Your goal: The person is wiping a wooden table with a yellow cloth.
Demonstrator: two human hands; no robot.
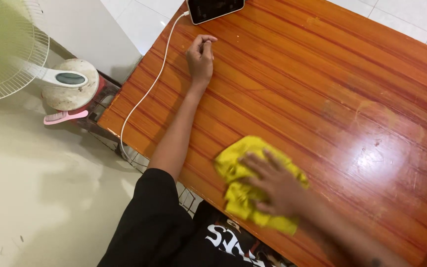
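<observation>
Pressing flat, my right hand (277,185) spread open on the soft, light yellow cloth (253,183); beyond the cloth, my left hand (201,58) rested loosely curled, empty, on the counter (332,89).

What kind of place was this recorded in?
Probably a home room: a striped wooden table on a tiled floor, a standing fan beside it, and a phone charging by a white cable.
</observation>
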